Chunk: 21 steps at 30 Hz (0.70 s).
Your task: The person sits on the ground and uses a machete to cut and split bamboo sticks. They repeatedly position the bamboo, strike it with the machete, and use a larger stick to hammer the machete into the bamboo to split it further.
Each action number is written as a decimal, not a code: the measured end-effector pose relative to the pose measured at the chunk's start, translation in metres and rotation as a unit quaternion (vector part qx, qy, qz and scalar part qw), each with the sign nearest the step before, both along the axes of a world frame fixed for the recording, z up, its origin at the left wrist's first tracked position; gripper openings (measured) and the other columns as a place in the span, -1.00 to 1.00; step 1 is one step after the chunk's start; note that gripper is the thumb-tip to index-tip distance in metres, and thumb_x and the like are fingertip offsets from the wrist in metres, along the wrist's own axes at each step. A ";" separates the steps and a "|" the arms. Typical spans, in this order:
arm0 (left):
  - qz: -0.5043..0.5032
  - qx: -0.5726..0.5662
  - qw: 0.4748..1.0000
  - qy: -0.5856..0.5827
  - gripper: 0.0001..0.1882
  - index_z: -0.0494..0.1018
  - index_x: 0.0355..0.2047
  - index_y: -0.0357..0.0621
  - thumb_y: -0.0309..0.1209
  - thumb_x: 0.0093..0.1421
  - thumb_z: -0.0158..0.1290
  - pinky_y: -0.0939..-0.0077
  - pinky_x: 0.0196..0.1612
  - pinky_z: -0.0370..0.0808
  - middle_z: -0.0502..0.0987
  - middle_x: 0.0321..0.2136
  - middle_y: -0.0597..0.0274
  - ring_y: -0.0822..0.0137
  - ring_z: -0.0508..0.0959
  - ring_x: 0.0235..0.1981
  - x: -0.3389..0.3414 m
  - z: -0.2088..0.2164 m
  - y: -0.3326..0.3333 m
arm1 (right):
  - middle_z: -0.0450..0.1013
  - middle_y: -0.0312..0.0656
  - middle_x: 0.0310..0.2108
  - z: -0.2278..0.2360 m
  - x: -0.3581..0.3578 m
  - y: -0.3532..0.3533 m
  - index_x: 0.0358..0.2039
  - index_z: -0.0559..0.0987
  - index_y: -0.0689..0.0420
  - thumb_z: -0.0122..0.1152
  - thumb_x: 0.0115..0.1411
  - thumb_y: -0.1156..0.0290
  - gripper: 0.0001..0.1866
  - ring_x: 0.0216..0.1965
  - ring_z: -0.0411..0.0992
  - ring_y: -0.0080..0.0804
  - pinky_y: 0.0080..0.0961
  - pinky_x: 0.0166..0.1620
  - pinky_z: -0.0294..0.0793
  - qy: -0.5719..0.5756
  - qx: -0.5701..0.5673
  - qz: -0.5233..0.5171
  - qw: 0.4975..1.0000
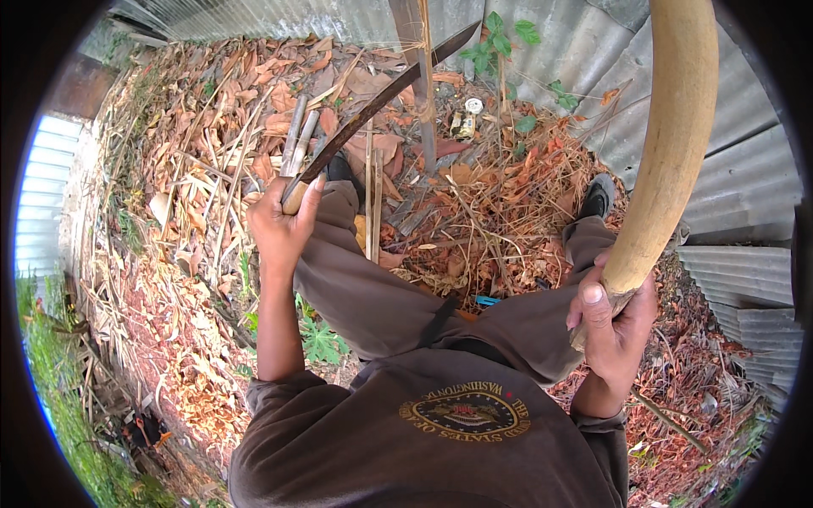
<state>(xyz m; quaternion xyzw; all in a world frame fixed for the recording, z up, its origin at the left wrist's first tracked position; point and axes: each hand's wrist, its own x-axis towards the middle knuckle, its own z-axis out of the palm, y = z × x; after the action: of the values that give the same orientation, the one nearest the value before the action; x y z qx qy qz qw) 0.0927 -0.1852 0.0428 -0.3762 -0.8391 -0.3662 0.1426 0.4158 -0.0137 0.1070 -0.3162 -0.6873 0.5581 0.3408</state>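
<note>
Both hands (279, 222) (616, 328), wide apart, clasp machete (381, 101), pole (669, 135).

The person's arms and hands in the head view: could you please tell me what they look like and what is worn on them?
The dark brown sleeves end around the elbows, leaving the forearms bare. The left hand and the right hand are without gloves, and no watch or bracelet shows.

Gold lettering (461, 437) around oval emblem (464, 414) on brown shirt (364, 449); yellowish container (463, 126) perhaps labelled, unreadable.
</note>
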 end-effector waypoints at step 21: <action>-0.023 0.001 1.000 -0.003 -0.73 0.51 -0.48 -0.25 -0.29 0.07 0.29 0.47 -0.57 0.42 0.52 -0.69 0.11 0.30 0.51 -0.72 0.004 0.001 0.006 | 0.29 -0.28 -0.62 -0.013 -0.011 0.013 -0.14 0.30 0.30 0.11 0.29 0.25 -0.64 -0.74 0.25 -0.64 -0.65 -0.69 0.23 0.067 0.127 -0.025 0.989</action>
<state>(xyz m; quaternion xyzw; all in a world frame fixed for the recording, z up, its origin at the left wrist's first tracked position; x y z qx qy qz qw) 0.0965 -0.1793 0.0438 -0.3940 -0.8303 -0.3714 0.1317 0.4051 -0.0003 0.0944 -0.2495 -0.7197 0.4777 0.4377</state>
